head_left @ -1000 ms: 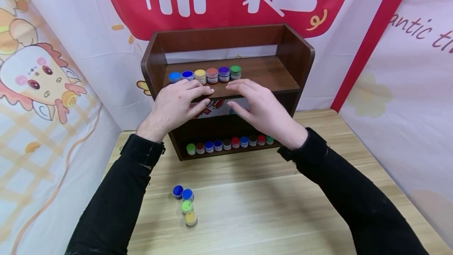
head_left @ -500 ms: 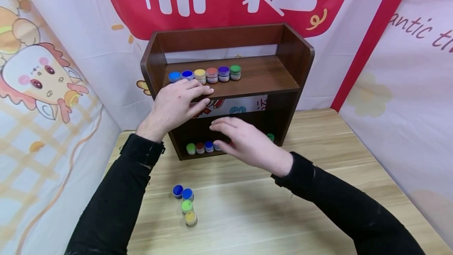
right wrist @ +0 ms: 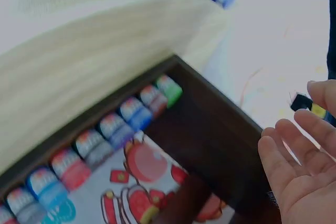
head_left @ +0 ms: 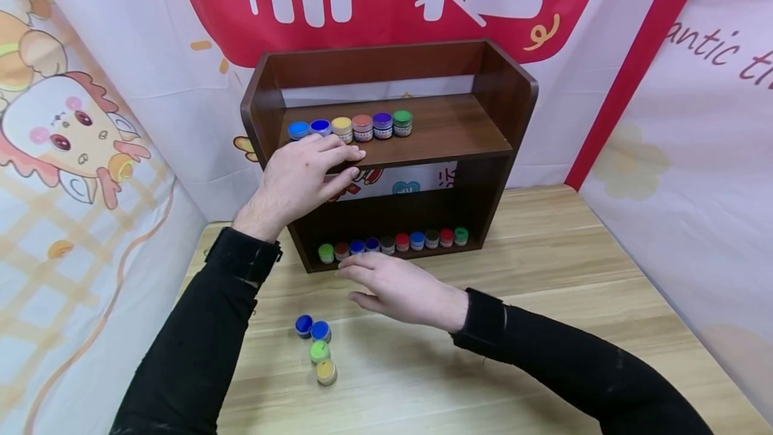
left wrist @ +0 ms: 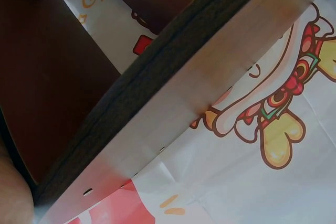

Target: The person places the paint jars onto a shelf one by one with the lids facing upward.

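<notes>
My left hand (head_left: 304,176) is at the left front of the upper shelf (head_left: 447,133), fingers relaxed; whether it touches the edge I cannot tell. Just behind it stands a row of several small paint jars (head_left: 362,129), with blue, yellow, orange-pink, purple and green lids. My right hand (head_left: 401,291), holding nothing, hovers over the table in front of the lower shelf, its fingers loosely extended leftward. Nearest it on the table is a loose cluster: two blue-lidded jars (head_left: 321,331), a light green-lidded jar (head_left: 320,352) and a yellow-lidded jar (head_left: 327,372). The right wrist view shows spread fingers (right wrist: 299,161).
A dark brown two-tier wooden rack (head_left: 510,113) stands on the pale wood table (head_left: 459,381). Along its lower shelf runs a row of several paint jars (head_left: 417,242), partly overlapped by my right fingertips in the head view. Printed cloth (head_left: 181,86) hangs behind and at both sides.
My right hand has come down from the upper shelf's edge, past the lower row, toward the loose jars on the table. My left hand and the jars have stayed put.
</notes>
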Motion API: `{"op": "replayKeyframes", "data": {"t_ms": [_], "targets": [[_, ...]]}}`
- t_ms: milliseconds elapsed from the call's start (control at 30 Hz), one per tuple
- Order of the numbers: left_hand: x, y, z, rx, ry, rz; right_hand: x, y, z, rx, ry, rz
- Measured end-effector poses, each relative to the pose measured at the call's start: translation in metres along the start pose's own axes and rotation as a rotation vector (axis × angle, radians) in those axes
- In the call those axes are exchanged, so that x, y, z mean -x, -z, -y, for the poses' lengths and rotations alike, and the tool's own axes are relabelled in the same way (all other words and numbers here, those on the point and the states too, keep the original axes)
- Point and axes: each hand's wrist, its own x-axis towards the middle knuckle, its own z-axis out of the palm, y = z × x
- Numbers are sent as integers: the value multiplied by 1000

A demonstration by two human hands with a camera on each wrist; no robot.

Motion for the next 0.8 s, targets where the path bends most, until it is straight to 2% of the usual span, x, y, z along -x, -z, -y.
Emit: {"op": "replayKeyframes", "data": {"t_ms": [633, 800], "targets": [[-1, 0, 0, 1, -4, 5, -10, -72, 15, 39, 179, 184], [-1, 0, 0, -3, -4, 4, -14, -86, 20, 42, 189, 221]]}}
